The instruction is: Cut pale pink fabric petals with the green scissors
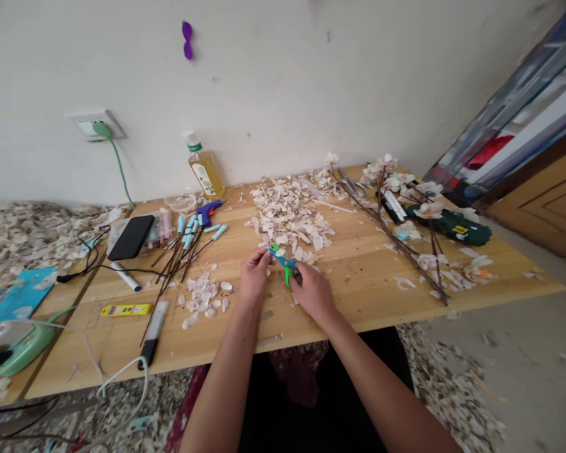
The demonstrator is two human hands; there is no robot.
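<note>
My right hand (314, 290) grips small scissors (283, 259) with green and blue handles, blades pointing up-left. My left hand (253, 277) is closed in a pinch just left of the blades, fingertips at the scissors' tip; what it holds is too small to make out. Both hands rest on the wooden table (358, 296) at the near edge of a big pile of pale petal scraps (290, 214). A smaller heap of cut petals (202, 299) lies to the left of my left hand.
Dark wire stems with blue tips (183, 248), a blue glue gun (208, 211), a black phone (132, 236), an oil bottle (205, 167), a yellow box (125, 309) and a marker (153, 333) lie left. Flower branches (405, 233) and a green tool (453, 225) lie right. Scraps cover the floor.
</note>
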